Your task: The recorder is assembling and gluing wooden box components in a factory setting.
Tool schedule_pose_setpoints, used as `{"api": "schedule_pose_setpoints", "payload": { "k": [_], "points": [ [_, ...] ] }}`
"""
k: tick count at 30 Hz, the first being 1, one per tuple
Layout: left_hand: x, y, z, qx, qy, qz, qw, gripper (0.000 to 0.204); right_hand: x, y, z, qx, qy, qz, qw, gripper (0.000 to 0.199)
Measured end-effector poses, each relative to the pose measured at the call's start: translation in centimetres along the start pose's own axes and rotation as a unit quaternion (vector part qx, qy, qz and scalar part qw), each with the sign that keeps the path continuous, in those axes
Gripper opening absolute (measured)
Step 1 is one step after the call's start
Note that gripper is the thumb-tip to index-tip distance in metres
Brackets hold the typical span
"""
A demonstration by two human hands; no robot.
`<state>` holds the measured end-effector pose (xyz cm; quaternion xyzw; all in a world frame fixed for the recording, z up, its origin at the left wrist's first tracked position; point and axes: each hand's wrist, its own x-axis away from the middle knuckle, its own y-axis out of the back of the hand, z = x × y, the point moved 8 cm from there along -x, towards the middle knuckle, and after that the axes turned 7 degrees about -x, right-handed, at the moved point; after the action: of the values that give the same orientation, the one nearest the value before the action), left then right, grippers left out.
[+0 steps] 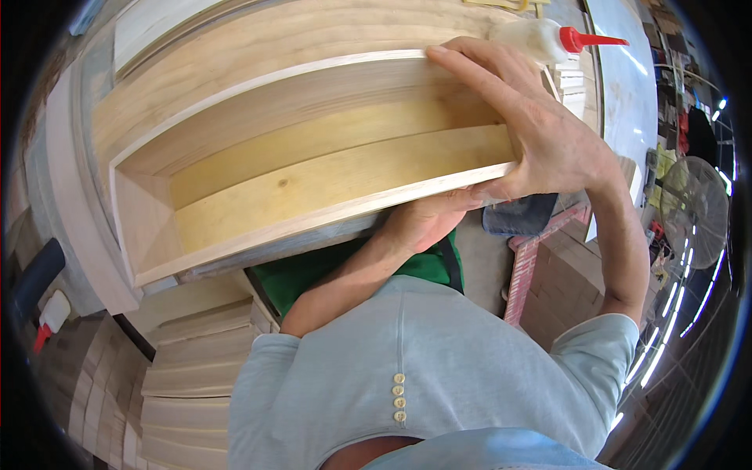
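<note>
A long, shallow wooden box (pixel 329 168) with pale side boards lies tilted across the workbench, its inside facing me. My right hand (pixel 548 133) spans the box's right end. Its fingers reach over the far board's corner, and its thumb side presses near the close board's corner. Beneath the near board, close to that same end, my left hand (pixel 427 223) holds the box from below. Some of its fingers are hidden behind the wood. Just beyond my right hand lies a white squeeze bottle (pixel 533 41) with a red nozzle.
The wooden workbench top (pixel 313 33) extends behind the box. Stacked boards (pixel 200 360) stand at the lower left, near a second red-tipped bottle (pixel 55 312). A pink frame (pixel 523 278) and boxes (pixel 560 294) are below right. A fan (pixel 693 210) stands farther right.
</note>
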<state>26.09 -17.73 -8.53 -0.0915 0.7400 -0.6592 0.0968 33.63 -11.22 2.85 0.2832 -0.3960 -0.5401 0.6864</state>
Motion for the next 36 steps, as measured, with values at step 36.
{"api": "schedule_pose_setpoints", "payload": {
  "k": [36],
  "points": [
    [25.1,-8.3,-23.3,-0.764,-0.254,-0.354,0.476,0.077,5.2,-1.3,2.8,0.120,0.016,-0.141,0.983,0.129]
  ]
}}
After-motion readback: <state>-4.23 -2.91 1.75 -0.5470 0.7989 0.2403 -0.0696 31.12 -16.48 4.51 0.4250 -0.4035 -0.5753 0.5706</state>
